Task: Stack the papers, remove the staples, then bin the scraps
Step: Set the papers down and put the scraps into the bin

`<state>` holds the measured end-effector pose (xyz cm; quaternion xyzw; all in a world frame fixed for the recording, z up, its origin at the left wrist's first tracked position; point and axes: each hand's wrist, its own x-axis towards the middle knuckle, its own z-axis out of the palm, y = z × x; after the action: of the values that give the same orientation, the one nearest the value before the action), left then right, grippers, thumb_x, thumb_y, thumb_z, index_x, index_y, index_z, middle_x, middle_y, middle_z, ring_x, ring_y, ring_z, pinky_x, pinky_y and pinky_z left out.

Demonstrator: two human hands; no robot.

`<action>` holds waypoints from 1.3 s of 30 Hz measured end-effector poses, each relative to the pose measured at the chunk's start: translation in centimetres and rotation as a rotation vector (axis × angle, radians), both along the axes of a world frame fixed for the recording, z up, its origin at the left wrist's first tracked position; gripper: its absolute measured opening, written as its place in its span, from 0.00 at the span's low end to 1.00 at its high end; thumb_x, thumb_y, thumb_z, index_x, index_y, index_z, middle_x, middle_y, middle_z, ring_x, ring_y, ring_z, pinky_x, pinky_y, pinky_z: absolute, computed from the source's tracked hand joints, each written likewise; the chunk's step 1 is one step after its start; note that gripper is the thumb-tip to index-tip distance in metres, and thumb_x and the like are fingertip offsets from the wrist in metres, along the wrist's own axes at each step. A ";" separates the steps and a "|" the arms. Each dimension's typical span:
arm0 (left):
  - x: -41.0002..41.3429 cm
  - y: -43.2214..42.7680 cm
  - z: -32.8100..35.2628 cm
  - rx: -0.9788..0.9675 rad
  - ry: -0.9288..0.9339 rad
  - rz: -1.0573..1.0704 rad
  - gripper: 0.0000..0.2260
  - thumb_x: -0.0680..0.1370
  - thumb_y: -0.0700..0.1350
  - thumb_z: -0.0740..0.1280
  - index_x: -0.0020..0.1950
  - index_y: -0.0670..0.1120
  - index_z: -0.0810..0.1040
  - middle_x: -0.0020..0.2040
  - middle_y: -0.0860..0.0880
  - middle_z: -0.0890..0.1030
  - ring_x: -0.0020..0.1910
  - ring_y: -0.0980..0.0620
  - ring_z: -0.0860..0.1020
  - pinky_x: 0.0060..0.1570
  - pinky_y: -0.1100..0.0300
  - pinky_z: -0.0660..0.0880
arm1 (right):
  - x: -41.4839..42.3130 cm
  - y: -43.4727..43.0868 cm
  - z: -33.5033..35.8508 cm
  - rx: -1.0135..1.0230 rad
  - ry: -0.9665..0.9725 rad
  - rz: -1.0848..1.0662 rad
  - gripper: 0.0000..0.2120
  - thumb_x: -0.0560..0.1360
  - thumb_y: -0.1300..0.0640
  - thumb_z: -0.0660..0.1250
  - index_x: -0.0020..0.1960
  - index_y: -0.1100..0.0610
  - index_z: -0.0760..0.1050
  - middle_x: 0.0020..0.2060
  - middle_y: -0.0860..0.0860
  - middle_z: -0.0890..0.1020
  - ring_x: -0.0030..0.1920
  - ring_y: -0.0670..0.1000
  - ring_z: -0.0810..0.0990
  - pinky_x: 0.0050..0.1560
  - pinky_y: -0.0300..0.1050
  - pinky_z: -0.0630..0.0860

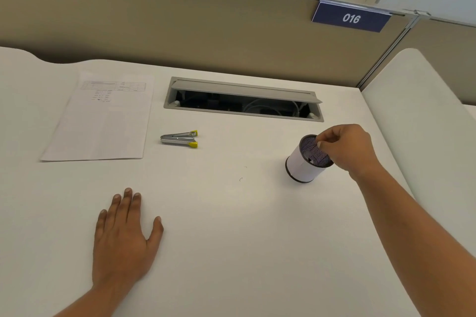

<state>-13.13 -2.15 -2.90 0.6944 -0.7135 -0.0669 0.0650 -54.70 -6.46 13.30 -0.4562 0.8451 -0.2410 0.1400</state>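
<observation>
right hand [345, 148] over the bin, left hand [123, 237] flat on the white desk [231, 252]

fingertips of the right hand are pinched narrow just above the mouth of the small round black mesh cup wrapped in white paper [302, 166]; cannot tell if a scrap sits in that pinch. left hand lies wide, palm down, holding nothing. the stack of white printed papers [100, 123] rests far left, the silver staple remover with yellow tips [179, 139] just beside it, a tiny bent staple [240, 179] loose on the desk between remover and cup.
</observation>
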 end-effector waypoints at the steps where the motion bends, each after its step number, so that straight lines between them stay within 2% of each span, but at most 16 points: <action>1: 0.0 0.0 0.0 -0.001 -0.002 0.002 0.35 0.75 0.62 0.50 0.74 0.41 0.67 0.77 0.43 0.66 0.77 0.43 0.62 0.76 0.45 0.56 | 0.1 -0.1 0.0 -0.008 0.025 0.014 0.04 0.71 0.62 0.71 0.43 0.56 0.84 0.38 0.51 0.83 0.42 0.53 0.81 0.39 0.40 0.72; 5: 0.1 -0.1 0.0 0.004 -0.001 0.005 0.35 0.75 0.62 0.50 0.75 0.41 0.67 0.77 0.43 0.66 0.77 0.43 0.61 0.76 0.45 0.56 | 1.7 -0.2 0.4 -0.068 0.058 0.071 0.05 0.72 0.61 0.71 0.43 0.53 0.83 0.36 0.48 0.82 0.41 0.49 0.81 0.38 0.36 0.72; 9: 0.0 -0.1 0.0 0.000 0.004 0.014 0.35 0.76 0.62 0.50 0.76 0.42 0.65 0.78 0.44 0.64 0.78 0.45 0.60 0.77 0.46 0.54 | 5.5 -0.2 -0.3 -0.053 -0.022 0.229 0.04 0.73 0.59 0.71 0.44 0.52 0.83 0.37 0.44 0.83 0.38 0.39 0.80 0.42 0.31 0.75; 11: 0.0 0.0 0.1 -0.005 0.010 0.017 0.35 0.76 0.62 0.51 0.76 0.42 0.65 0.78 0.45 0.64 0.78 0.46 0.60 0.77 0.47 0.54 | 7.6 -0.4 -1.9 0.031 -0.032 0.335 0.05 0.74 0.59 0.70 0.46 0.53 0.84 0.38 0.45 0.83 0.40 0.41 0.81 0.43 0.32 0.77; 14: -0.1 0.0 0.2 -0.008 0.022 0.020 0.34 0.76 0.62 0.51 0.76 0.42 0.65 0.79 0.45 0.64 0.79 0.46 0.59 0.77 0.47 0.54 | 9.6 -1.3 -5.1 0.172 0.011 0.422 0.07 0.74 0.61 0.68 0.48 0.54 0.84 0.44 0.49 0.85 0.46 0.49 0.83 0.50 0.47 0.81; 16: -0.1 0.0 0.2 -0.005 0.025 0.020 0.34 0.76 0.62 0.51 0.76 0.42 0.64 0.79 0.45 0.63 0.79 0.46 0.58 0.77 0.47 0.53 | 10.3 -2.1 -6.7 0.246 0.049 0.423 0.09 0.74 0.62 0.66 0.48 0.54 0.83 0.46 0.50 0.85 0.49 0.53 0.82 0.51 0.50 0.81; 21: 0.0 0.1 0.1 -0.008 0.022 0.024 0.34 0.76 0.61 0.51 0.77 0.43 0.64 0.79 0.45 0.63 0.79 0.47 0.58 0.77 0.47 0.53 | 11.0 -3.6 -8.7 0.316 0.172 0.438 0.09 0.74 0.60 0.65 0.48 0.54 0.83 0.46 0.54 0.84 0.46 0.58 0.82 0.47 0.49 0.81; 28: -0.1 0.0 0.1 -0.017 0.027 0.025 0.33 0.77 0.61 0.52 0.76 0.42 0.64 0.79 0.45 0.63 0.79 0.46 0.59 0.77 0.47 0.54 | 11.0 -5.3 -9.7 0.362 0.332 0.472 0.06 0.73 0.60 0.65 0.44 0.57 0.81 0.42 0.55 0.83 0.40 0.57 0.81 0.43 0.49 0.82; 32: -0.1 0.0 0.2 -0.023 0.034 0.025 0.33 0.77 0.61 0.52 0.76 0.42 0.65 0.79 0.45 0.63 0.79 0.46 0.59 0.77 0.47 0.53 | 11.0 -6.0 -9.3 0.420 0.310 0.456 0.04 0.71 0.59 0.68 0.44 0.57 0.80 0.41 0.54 0.83 0.39 0.56 0.81 0.43 0.48 0.82; 39: 0.0 0.1 0.1 -0.021 0.028 0.025 0.33 0.77 0.61 0.52 0.76 0.43 0.64 0.79 0.45 0.63 0.79 0.46 0.59 0.77 0.47 0.54 | 11.5 -5.8 -8.7 0.507 0.300 0.457 0.10 0.69 0.52 0.70 0.47 0.56 0.77 0.42 0.53 0.80 0.41 0.56 0.79 0.43 0.47 0.79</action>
<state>-13.16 -2.09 -2.82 0.7015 -0.7045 -0.0683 0.0828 -43.21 -12.30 4.64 -0.6143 0.7652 0.0830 0.1736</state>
